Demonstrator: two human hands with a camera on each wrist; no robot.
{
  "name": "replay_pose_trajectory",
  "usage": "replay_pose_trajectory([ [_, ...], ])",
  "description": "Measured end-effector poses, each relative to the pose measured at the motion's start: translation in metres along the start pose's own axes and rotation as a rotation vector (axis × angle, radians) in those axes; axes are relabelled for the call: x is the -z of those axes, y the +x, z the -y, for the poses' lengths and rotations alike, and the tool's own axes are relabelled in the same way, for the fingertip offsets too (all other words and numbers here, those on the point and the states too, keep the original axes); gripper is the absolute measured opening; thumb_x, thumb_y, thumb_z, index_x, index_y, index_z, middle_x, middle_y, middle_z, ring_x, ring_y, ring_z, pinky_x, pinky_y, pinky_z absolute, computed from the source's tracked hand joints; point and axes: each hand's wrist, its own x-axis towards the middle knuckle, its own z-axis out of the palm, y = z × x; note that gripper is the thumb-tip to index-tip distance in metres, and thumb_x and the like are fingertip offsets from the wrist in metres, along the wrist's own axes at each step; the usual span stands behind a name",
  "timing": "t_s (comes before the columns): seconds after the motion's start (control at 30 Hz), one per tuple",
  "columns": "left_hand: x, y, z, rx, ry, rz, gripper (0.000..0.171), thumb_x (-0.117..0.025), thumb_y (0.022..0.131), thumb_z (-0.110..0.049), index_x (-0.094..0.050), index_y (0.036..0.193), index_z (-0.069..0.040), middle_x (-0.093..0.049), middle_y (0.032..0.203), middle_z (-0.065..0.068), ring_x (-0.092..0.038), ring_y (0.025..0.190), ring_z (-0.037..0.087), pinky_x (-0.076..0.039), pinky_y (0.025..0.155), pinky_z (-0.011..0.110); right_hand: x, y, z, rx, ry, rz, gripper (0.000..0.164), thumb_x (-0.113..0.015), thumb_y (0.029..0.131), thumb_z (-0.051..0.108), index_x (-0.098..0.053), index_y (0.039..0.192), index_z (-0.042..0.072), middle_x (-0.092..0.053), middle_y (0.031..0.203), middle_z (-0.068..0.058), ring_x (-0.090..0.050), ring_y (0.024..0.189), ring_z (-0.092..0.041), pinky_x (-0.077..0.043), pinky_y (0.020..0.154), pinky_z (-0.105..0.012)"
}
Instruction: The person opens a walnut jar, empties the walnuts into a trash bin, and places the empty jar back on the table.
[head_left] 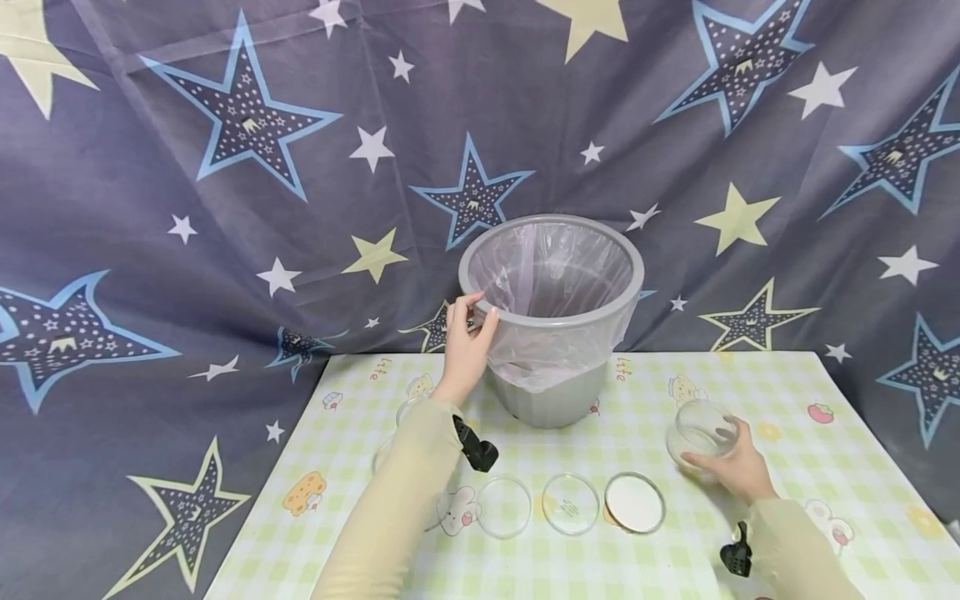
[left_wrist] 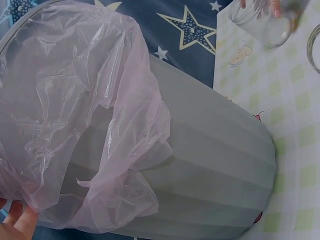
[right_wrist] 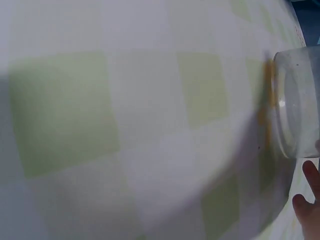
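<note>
A grey trash can (head_left: pixel 551 400) stands at the back of the table, lined with a translucent pinkish plastic bag (head_left: pixel 551 357) folded over its rim. My left hand (head_left: pixel 468 350) grips the can's rim at the left, thumb in front. In the left wrist view its fingertips (left_wrist: pixel 25 220) show beside the bag's folded edge. To the right, my right hand (head_left: pixel 738 467) holds a clear round jar (head_left: pixel 701 421) by its side, with thumb and fingers spread around it. The right wrist view catches part of the jar (right_wrist: pixel 297 105) and a few fingers below it.
Several shallow clear dishes lie in front of the can: a plain one (head_left: pixel 506 508), one with faint marks (head_left: pixel 571 504) and one with a white disc (head_left: pixel 635 502). More round clear rims show behind my left forearm. A star-patterned curtain (head_left: pixel 300 225) hangs behind the checked tablecloth (head_left: pixel 585 567).
</note>
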Motion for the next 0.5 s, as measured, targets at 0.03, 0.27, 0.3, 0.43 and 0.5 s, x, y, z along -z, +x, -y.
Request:
replay_pose_trajectory([
  [0.03,0.0001,-0.0003,-0.0003,0.001,-0.003,0.003,0.037,-0.055,0.096,-0.018,-0.047,0.130,-0.006,-0.038,0.128,0.019,-0.040,0.116,0.036,-0.044,0.100,0.048,0.0002,0.0002,-0.0003,-0.003,-0.001,0.004,0.118,-0.081,0.071,0.039,-0.002,0.147,-0.007,-0.030,0.139,-0.039,-0.033,0.122,-0.056,-0.026,0.103,-0.065],
  [0.27,-0.0002,-0.0017,-0.0002,0.004,0.021,0.004,0.036,-0.054,0.096,-0.020,-0.047,0.129,-0.007,-0.039,0.127,0.016,-0.042,0.114,0.030,-0.046,0.099,0.043,0.0040,0.0019,-0.0003,-0.023,-0.014,0.034,0.119,-0.081,0.071,0.037,0.000,0.147,-0.007,-0.027,0.138,-0.043,-0.030,0.124,-0.058,-0.025,0.104,-0.065],
  [0.3,-0.0003,-0.0017,-0.0002,0.003,0.025,0.005,0.035,-0.054,0.096,-0.020,-0.047,0.129,-0.008,-0.039,0.126,0.016,-0.042,0.114,0.029,-0.046,0.098,0.042,0.0048,0.0018,-0.0001,-0.023,-0.018,0.040,0.119,-0.081,0.072,0.037,0.000,0.147,-0.007,-0.026,0.138,-0.043,-0.030,0.124,-0.058,-0.025,0.104,-0.065],
  [0.43,-0.0011,-0.0019,-0.0003,-0.003,0.027,0.008,0.035,-0.053,0.097,-0.019,-0.047,0.128,-0.006,-0.039,0.126,0.016,-0.042,0.113,0.031,-0.047,0.097,0.043,0.0074,0.0004,0.0006,-0.021,-0.022,0.057,0.119,-0.080,0.074,0.035,0.004,0.147,-0.006,-0.023,0.140,-0.043,-0.028,0.126,-0.058,-0.025,0.104,-0.066],
  [0.5,-0.0014,-0.0025,0.0000,-0.003,0.028,0.009,0.035,-0.054,0.097,-0.019,-0.047,0.128,-0.006,-0.039,0.126,0.017,-0.042,0.114,0.032,-0.047,0.097,0.043,0.0080,-0.0006,0.0010,-0.022,-0.017,0.061,0.119,-0.080,0.074,0.035,0.005,0.148,-0.005,-0.022,0.141,-0.043,-0.027,0.126,-0.057,-0.025,0.104,-0.066],
])
